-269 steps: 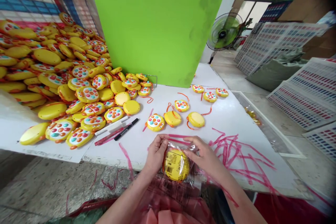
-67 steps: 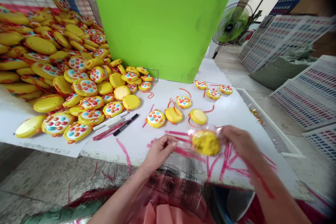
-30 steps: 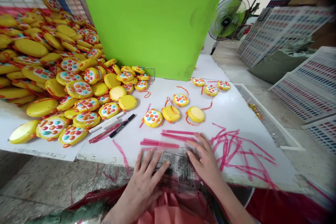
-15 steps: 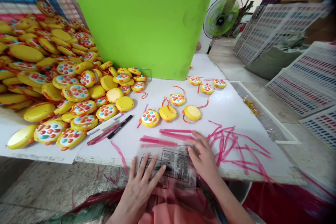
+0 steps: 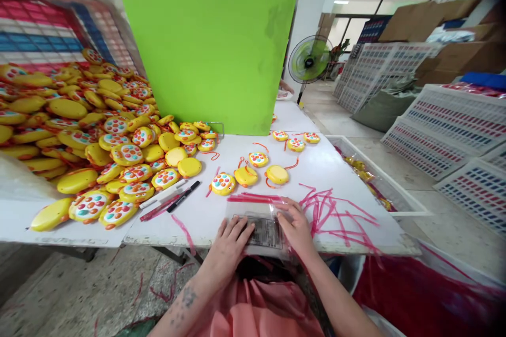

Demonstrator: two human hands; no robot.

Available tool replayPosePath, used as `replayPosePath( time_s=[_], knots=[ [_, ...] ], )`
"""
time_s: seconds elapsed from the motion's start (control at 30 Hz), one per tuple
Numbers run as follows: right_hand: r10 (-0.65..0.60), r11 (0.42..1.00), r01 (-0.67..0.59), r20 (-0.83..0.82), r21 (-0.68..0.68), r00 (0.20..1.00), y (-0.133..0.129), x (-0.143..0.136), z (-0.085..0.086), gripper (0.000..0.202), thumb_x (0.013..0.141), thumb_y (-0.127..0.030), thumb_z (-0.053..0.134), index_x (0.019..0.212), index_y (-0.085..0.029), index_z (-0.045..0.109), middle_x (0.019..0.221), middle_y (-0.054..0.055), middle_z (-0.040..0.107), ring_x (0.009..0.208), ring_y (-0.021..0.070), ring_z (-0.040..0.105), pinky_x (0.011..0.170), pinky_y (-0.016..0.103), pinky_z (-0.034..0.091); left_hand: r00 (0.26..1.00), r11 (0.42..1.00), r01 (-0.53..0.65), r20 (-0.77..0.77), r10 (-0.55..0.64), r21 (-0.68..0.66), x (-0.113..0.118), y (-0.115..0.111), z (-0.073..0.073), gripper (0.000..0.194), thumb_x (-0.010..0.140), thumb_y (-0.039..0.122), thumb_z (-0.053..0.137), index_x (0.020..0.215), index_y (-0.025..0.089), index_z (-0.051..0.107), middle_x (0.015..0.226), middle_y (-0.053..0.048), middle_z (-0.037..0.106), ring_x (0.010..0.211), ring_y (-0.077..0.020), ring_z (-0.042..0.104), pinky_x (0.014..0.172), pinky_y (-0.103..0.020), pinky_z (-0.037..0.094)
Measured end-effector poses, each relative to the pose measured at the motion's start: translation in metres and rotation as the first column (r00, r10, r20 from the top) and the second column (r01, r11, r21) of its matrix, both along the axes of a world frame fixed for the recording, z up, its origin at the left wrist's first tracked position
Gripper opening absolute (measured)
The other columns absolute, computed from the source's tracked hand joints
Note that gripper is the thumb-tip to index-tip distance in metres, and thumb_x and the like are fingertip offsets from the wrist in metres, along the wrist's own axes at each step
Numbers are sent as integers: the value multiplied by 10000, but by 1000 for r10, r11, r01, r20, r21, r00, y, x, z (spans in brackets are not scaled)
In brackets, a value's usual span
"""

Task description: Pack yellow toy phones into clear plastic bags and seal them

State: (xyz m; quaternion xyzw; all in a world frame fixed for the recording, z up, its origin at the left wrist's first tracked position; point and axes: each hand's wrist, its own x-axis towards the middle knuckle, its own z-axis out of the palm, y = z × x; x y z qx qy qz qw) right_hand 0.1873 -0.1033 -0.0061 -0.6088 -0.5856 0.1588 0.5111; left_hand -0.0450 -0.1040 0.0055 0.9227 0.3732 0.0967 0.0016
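Observation:
My left hand [image 5: 229, 245] lies flat with its fingers stretched over the left part of a clear plastic bag [image 5: 266, 233] with black print, at the table's front edge. The bag has a pink strip [image 5: 253, 199] along its far edge; whether several bags are stacked is hard to tell. At the bag's right side rests my right hand [image 5: 295, 229], thumb and fingers apart, fingertips touching near the strip's right end. Beyond the hands lie yellow toys with coloured bumps and orange cords, among them one bumps-up toy [image 5: 223, 183] and one back-up toy [image 5: 276, 174].
Loose pink strips [image 5: 332, 216] are scattered to the right. A large heap of yellow toys [image 5: 79, 126] fills the left, near a black marker [image 5: 183, 196]. A green board [image 5: 209, 47] stands behind. A white-rimmed tray [image 5: 411, 214] is at the right, a fan [image 5: 309, 62] farther back.
The camera view has tilted up. My left hand has shifted right over the bag, its fingers closer together. The pink strips at the bag's far edge now lie more in line.

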Motion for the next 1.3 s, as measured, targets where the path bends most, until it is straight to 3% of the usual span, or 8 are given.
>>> replayPosePath(
  time_s=[0.2, 0.33, 0.47, 0.6, 0.73, 0.87, 1.1, 1.3],
  knots=[
    [-24, 1000, 24, -16, 12, 1000, -1, -1, 0, 179, 834, -228, 525, 944, -199, 663, 1153, 98, 563, 1141, 233, 525, 1000, 422, 403, 993, 993, -92, 62, 97, -79, 21, 4, 9, 667, 812, 531, 585, 1385, 246, 396, 1482, -144, 352, 1380, -396, 231, 1013, -722, 211],
    [-2, 1000, 2, -6, 20, 1000, 0, -1, -1, 184, 824, -232, 530, 941, -203, 669, 1162, 95, 565, 1138, 235, 528, 1001, 418, 399, 979, 968, -165, 89, 184, -190, 23, 7, 9, 827, 726, 568, 664, 1416, 246, 343, 1522, -149, 264, 1403, -409, 147, 1026, -720, 172],
    [15, 1000, -15, -6, 22, 1000, 2, 1, -5, 178, 809, -249, 540, 916, -209, 676, 1115, 90, 591, 1104, 245, 546, 993, 434, 401, 982, 964, -95, 134, 131, -248, 24, 10, 4, 948, 649, 638, 687, 1427, 239, 320, 1527, -144, 249, 1418, -365, 137, 1094, -629, 158],
    [36, 999, -36, -17, 16, 999, 4, 2, -7, 175, 803, -235, 534, 905, -207, 674, 1091, 91, 604, 1067, 246, 564, 961, 429, 426, 990, 973, -30, 130, 61, -228, 27, 8, 3, 951, 629, 696, 655, 1409, 242, 353, 1507, -139, 297, 1409, -373, 162, 1095, -646, 117],
    [55, 998, -54, -35, 18, 998, 3, 2, -6, 173, 808, -234, 534, 898, -205, 678, 1040, 89, 616, 1031, 245, 581, 929, 420, 449, 995, 982, -3, 99, 22, -187, 29, 3, 4, 865, 688, 676, 618, 1401, 259, 361, 1501, -124, 316, 1404, -373, 172, 1084, -676, 72],
    [59, 998, -57, -66, 31, 996, 2, 2, -6, 161, 814, -220, 527, 884, -206, 672, 1024, 83, 625, 1012, 235, 593, 902, 394, 469, 996, 983, -18, 81, 33, -181, 31, 2, 4, 772, 739, 521, 662, 1402, 280, 349, 1492, -91, 341, 1402, -327, 208, 1110, -631, 107],
    [61, 998, -56, -125, 38, 990, 1, 5, -6, 176, 833, -212, 509, 911, -213, 667, 1036, 74, 634, 1011, 223, 595, 913, 388, 461, 992, 981, 25, 123, -1, -191, 31, 4, 0, 867, 675, 389, 739, 1421, 274, 312, 1495, -87, 331, 1409, -299, 198, 1134, -584, 110],
    [108, 994, -104, -137, 38, 985, 3, 4, -3, 156, 835, -211, 514, 883, -212, 662, 997, 73, 639, 974, 224, 601, 890, 393, 468, 972, 963, -33, 217, 94, -267, 31, 7, -1, 825, 646, 301, 777, 1376, 247, 396, 1471, -104, 364, 1399, -285, 232, 1140, -520, 195]
  ],
)
